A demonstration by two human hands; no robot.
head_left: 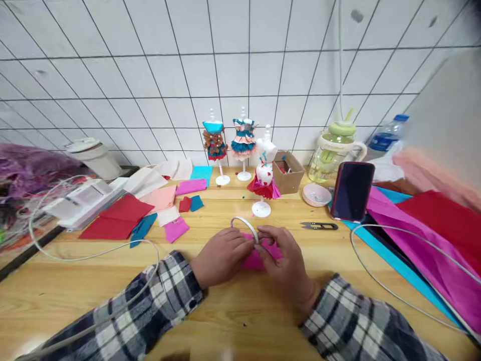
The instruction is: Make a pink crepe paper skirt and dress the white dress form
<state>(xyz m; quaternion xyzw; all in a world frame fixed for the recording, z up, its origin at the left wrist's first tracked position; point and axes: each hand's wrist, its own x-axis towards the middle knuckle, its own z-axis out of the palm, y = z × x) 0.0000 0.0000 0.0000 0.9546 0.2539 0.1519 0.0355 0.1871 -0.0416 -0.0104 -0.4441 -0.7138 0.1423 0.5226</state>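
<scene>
A thin whitish strip [246,223] curves up in an arch between my hands. My left hand [224,254] is closed, its fingertips at the strip near the pink cloth. My right hand [283,255] pinches the strip's right end between thumb and fingers. Under my fingertips lies a bright pink piece of cloth [259,258] on the wooden table [233,311]. Just behind stands a small white dress form [266,173] with a red and pink skirt. Two more dressed forms, one in blue and brown [214,140] and one in blue and peach [243,138], stand further back.
Thread snips [319,226], a pink dish [316,195], a phone [353,190] and a cardboard box [288,173] stand or lie to the right. Folded cloth [432,250] covers the right edge. Red cloth [118,218] and small scraps lie left. Loose white cables cross both sides.
</scene>
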